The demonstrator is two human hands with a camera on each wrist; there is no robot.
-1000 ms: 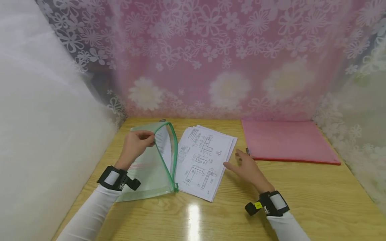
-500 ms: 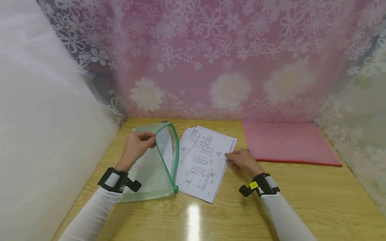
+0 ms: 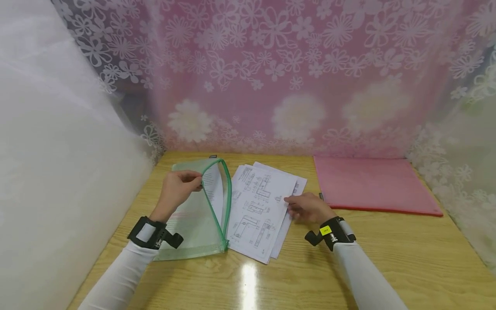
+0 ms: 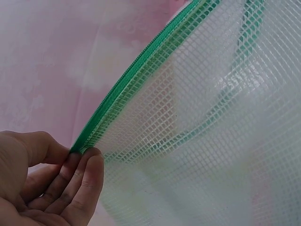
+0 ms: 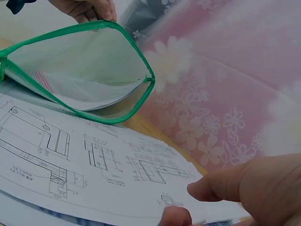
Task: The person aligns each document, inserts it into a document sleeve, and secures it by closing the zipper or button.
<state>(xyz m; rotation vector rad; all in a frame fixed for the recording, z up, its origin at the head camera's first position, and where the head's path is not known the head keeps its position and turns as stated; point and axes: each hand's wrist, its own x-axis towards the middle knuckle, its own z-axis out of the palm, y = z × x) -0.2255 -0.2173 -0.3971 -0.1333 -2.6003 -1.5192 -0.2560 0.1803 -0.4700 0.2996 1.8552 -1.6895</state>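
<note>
My left hand pinches the green zippered rim of a see-through mesh zip pouch, pulling its mouth apart. Printed paper shows inside the pouch, and the right wrist view looks into the gaping opening. To the right of it lies a small stack of papers, topped by a sheet with technical drawings. My right hand holds that top sheet at its right edge, thumb above and fingers at the edge below. An underlying sheet peeks out along the right side.
A pink pouch with a red edge lies flat at the back right of the wooden table. Behind the table hangs a pink floral curtain; a white sheet borders the left side.
My right hand has moved in to the stack's right edge and taken hold of the top sheet, which has shifted left over the one below. The left hand keeps its grip on the pouch rim.
</note>
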